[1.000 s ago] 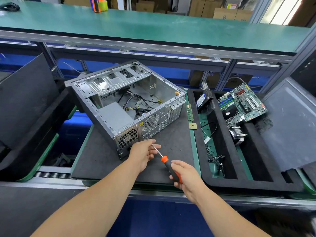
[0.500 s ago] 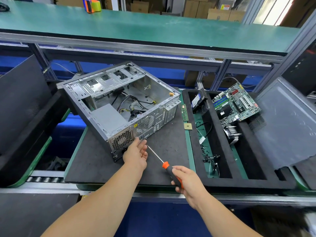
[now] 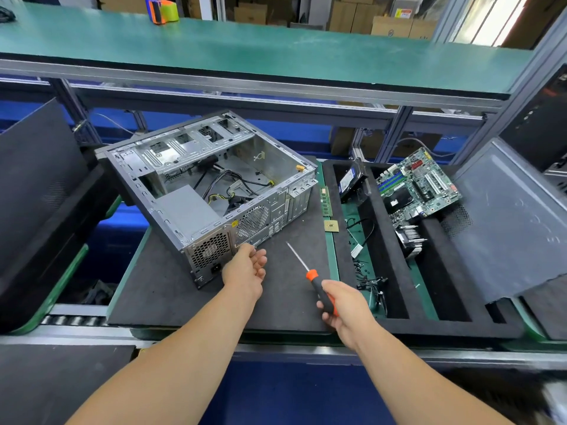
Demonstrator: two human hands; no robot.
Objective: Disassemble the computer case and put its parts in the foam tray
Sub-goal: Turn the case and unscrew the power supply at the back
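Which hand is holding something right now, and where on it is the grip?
The right hand holds the screwdriver, its grip on the orange-and-black handle. The left hand holds nothing; its fingers lie relaxed beside the computer case.

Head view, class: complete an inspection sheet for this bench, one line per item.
Surface: black foam mat under the case.
Job's things: computer case open, power supply inside; foam tray holds motherboard, hard drive, heatsink.
Clutter: RAM stick, CPU chip on mat.
Grippers: left hand open beside case; right hand grips screwdriver.
Cables: loose inside case.
Surroundings: green shelf above.
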